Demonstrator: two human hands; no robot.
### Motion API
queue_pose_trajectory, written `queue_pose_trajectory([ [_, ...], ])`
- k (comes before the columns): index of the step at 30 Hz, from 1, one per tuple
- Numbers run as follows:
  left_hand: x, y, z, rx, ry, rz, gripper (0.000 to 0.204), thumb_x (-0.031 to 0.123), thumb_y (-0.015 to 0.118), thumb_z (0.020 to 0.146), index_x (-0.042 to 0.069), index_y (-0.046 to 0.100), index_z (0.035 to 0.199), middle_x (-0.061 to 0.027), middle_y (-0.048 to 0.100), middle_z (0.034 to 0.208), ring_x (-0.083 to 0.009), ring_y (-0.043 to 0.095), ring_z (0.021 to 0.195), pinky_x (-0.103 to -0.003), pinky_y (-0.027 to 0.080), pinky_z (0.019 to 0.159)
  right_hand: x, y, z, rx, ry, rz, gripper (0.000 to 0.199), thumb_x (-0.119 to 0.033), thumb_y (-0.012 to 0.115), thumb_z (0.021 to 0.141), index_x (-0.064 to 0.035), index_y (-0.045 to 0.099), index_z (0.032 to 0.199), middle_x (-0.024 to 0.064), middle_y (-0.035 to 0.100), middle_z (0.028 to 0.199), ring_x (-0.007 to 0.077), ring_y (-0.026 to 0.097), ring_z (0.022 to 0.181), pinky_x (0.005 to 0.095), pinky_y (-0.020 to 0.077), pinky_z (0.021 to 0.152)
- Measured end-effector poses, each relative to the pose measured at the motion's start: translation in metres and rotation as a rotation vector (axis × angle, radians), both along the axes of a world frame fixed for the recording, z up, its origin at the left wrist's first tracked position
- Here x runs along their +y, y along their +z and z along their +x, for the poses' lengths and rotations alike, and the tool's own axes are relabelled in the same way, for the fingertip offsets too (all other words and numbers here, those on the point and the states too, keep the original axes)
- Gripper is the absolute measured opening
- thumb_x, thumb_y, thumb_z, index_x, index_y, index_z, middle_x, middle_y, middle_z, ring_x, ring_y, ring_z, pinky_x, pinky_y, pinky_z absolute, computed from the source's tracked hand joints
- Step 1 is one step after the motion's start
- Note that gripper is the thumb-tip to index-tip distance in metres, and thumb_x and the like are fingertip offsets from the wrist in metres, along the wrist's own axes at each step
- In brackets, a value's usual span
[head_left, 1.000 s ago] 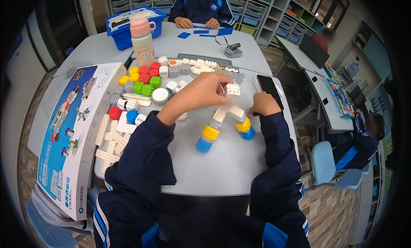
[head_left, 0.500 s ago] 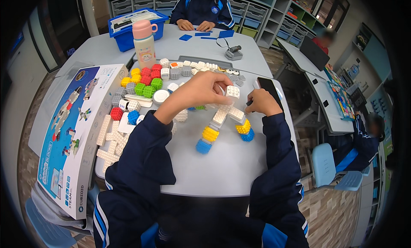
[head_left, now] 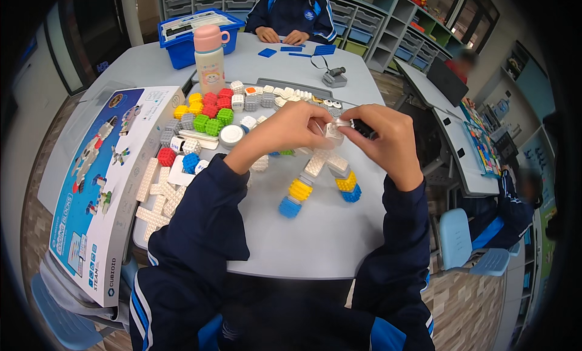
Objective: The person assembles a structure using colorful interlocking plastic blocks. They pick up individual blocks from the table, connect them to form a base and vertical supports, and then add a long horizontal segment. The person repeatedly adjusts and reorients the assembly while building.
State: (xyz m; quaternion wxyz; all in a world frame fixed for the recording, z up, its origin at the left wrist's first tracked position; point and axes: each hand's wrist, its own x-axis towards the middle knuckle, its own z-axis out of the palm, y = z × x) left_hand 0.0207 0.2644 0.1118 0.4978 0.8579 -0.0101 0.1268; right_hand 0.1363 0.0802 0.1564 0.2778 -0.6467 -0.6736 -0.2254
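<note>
My left hand is closed on the top of a block figure, whose upper part is a white cube. White studded bricks spread below it into two legs, each with a yellow block above a blue block. My right hand pinches a small white piece against the side of the cube. Something dark shows between its fingers, and I cannot make out whether that hand holds it. The fingers hide part of the cube.
Left of the figure lie loose blocks, among them green and red ones, with white bricks. A bottle, a blue bin and a large box stand around them. Across the table sits another person.
My right hand has risen from beside the figure to its top and now meets the white cube there. My left hand has kept its hold on the figure.
</note>
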Motion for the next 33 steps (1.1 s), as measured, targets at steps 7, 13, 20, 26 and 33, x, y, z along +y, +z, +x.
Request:
queue_pose_trajectory([
  [7, 0.0, 0.003, -0.001, -0.005, 0.001, 0.058, 0.039, 0.021, 0.081, 0.075, -0.001, 0.069, 0.105, -0.0069, 0.072, 0.083, -0.0114, 0.069, 0.076, -0.025, 0.052, 0.071, -0.001, 0.003, -0.008, -0.014, 0.013, -0.105, 0.023, -0.008, 0.082, 0.071, -0.0038, 0.067, 0.088, 0.005, 0.071, 0.09, 0.0234, 0.069, 0.078, 0.0296, 0.0543, 0.064],
  [13, -0.001, 0.004, -0.002, 0.002, 0.008, 0.062, 0.037, 0.02, 0.081, 0.074, -0.001, 0.069, 0.102, -0.0076, 0.072, 0.083, -0.0128, 0.072, 0.079, -0.025, 0.052, 0.071, 0.004, 0.001, -0.001, 0.103, 0.043, -0.095, 0.023, -0.011, 0.082, 0.071, -0.0063, 0.069, 0.09, 0.0054, 0.071, 0.091, 0.0246, 0.068, 0.077, 0.0304, 0.0518, 0.065],
  [20, -0.002, 0.002, -0.003, -0.041, 0.026, 0.019, 0.039, 0.021, 0.082, 0.074, -0.001, 0.069, 0.103, -0.0081, 0.072, 0.083, -0.0135, 0.072, 0.079, -0.025, 0.052, 0.072, -0.004, 0.006, 0.004, 0.183, 0.038, -0.206, 0.027, -0.006, 0.082, 0.07, -0.0032, 0.071, 0.093, 0.0072, 0.072, 0.098, 0.0249, 0.069, 0.09, 0.0308, 0.0534, 0.08],
  [26, -0.001, 0.002, -0.002, -0.034, 0.005, 0.027, 0.038, 0.021, 0.082, 0.074, -0.001, 0.069, 0.102, -0.0081, 0.072, 0.083, -0.0131, 0.071, 0.078, -0.025, 0.052, 0.071, 0.0, 0.004, 0.011, 0.222, 0.142, -0.189, 0.023, -0.006, 0.08, 0.071, -0.0042, 0.072, 0.092, 0.0069, 0.072, 0.099, 0.0259, 0.069, 0.089, 0.0309, 0.0532, 0.078],
  [33, -0.001, 0.002, -0.003, -0.032, 0.0, 0.008, 0.037, 0.021, 0.083, 0.075, -0.002, 0.069, 0.1, -0.0084, 0.072, 0.081, -0.0116, 0.07, 0.076, -0.024, 0.051, 0.069, -0.001, 0.003, 0.015, 0.214, 0.144, -0.185, 0.022, -0.007, 0.08, 0.072, -0.0039, 0.072, 0.092, 0.0069, 0.072, 0.099, 0.0273, 0.069, 0.088, 0.0311, 0.0531, 0.077],
])
